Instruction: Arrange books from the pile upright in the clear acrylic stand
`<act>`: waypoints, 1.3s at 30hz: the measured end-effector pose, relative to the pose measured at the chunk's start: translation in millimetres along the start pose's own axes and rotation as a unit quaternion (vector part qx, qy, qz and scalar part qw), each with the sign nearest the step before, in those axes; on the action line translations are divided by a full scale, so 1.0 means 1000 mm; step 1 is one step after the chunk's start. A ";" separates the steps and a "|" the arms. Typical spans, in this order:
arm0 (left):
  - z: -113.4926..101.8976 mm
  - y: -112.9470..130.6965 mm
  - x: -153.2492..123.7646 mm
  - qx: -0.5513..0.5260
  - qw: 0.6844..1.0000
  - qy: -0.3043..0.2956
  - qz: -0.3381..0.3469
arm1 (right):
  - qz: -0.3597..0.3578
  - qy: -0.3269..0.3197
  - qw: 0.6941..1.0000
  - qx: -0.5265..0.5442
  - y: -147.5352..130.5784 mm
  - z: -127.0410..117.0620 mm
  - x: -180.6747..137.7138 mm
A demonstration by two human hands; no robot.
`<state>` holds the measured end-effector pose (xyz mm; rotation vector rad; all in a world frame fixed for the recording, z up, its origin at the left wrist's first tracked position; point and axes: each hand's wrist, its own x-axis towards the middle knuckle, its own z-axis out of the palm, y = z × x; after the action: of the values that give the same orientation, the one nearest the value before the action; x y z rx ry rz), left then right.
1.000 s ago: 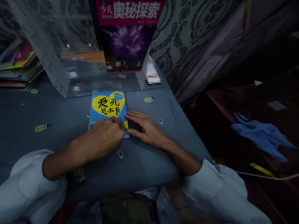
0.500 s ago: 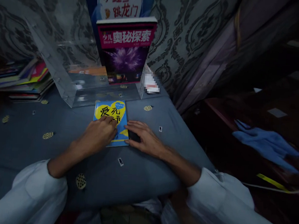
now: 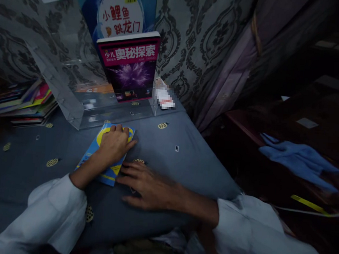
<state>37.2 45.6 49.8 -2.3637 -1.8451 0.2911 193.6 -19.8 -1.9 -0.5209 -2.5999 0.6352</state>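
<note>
A thin blue book (image 3: 112, 177) with yellow cover shapes lies slanted on the cloth-covered table, its title largely hidden. My left hand (image 3: 113, 146) covers its upper half, fingers bent over the cover near the far edge, thumb sticking out past the right side. Palm down and fingers spread, my right hand (image 3: 148, 186) is just right of the book. Its fingertips reach the book's right edge; whether they touch it I cannot tell.
Behind the book stands a clear acrylic rack (image 3: 80, 116) holding a purple-and-black book (image 3: 129, 75) and a taller blue book (image 3: 120, 11). Stacked books (image 3: 27, 106) lie left. Beyond the right table edge (image 3: 211, 153) are a blue cloth (image 3: 296, 156) and a yellow strip (image 3: 310, 205).
The book has turned from nearly straight to slanted, its near end swung left. My left hand has shifted to its far part. My right hand has moved nearer me and spread its fingers.
</note>
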 end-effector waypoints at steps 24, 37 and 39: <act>0.011 0.007 0.001 0.012 1.000 0.000 -0.022 | 0.271 0.308 0.888 0.208 0.111 -0.017 0.041; 0.009 0.002 0.001 0.009 1.000 -0.006 -0.009 | 0.247 0.280 0.910 0.181 0.107 -0.018 0.038; 0.008 0.002 0.001 0.009 1.000 -0.008 -0.010 | 0.246 0.275 0.912 0.180 0.107 -0.018 0.038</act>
<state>37.2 46.0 41.6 -2.3374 -1.8633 0.3228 197.0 91.3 -29.6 -1.0661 -1.7707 0.9390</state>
